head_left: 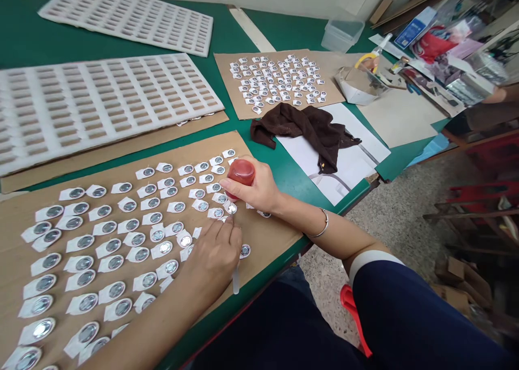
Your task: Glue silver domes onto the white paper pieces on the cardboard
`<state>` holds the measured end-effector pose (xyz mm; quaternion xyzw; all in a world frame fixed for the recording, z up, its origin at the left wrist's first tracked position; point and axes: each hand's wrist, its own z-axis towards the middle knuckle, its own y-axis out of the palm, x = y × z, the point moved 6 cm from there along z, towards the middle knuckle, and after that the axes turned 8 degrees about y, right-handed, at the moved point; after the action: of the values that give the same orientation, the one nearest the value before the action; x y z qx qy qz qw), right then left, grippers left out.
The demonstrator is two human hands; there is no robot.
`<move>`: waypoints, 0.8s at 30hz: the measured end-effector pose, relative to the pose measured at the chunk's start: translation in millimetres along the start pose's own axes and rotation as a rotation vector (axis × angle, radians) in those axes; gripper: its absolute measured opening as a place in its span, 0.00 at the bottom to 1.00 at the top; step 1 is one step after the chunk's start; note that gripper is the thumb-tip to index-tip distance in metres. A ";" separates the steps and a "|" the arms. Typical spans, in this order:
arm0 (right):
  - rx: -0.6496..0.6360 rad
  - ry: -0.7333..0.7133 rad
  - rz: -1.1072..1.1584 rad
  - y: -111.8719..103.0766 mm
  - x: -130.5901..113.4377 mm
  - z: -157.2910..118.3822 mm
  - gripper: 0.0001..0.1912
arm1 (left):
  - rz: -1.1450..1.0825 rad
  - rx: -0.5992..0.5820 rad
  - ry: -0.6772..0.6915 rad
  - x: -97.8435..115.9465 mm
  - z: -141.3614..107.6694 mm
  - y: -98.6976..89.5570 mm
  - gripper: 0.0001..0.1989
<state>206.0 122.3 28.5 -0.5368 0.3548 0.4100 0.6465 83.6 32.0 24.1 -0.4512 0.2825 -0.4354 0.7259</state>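
Observation:
My right hand (259, 186) is wrapped round a red squeeze bottle (241, 172), held tilted above a small round metallic disc (232, 209) on a white tab. Close below it, my left hand (214, 248) has its fingers curled together at the same disc. A thin pale stick (235, 281) sticks out from under this hand and seems to be held in it; its middle is hidden. Many similar discs on white tabs lie in rough rows on a brown cardboard sheet (273, 240), some hidden by my left hand and forearm.
White slotted trays (103, 97) lie at the back left of the green table (284, 164). Behind, a second cardboard (239, 107) bears more discs. A dark brown cloth (302, 126) rests on white paper. Further right are a clear tub (343, 33) and yellow-handled scissors (367, 59).

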 end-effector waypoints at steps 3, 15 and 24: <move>-0.008 -0.005 -0.008 -0.5 -0.8 0.1 0.18 | -0.007 -0.015 -0.011 -0.2 -0.5 1.2 0.12; 0.009 -0.019 0.042 -3.2 -0.5 -0.7 0.17 | -0.050 0.019 0.019 -3.3 2.1 -4.8 0.11; -0.001 -0.014 0.020 -4.9 -1.2 -1.2 0.18 | -0.180 0.090 -0.021 -15.4 5.8 -11.8 0.10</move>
<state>210.0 120.6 31.3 -0.5306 0.3553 0.4205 0.6446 76.7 45.5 37.5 -0.4464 0.2135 -0.5064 0.7062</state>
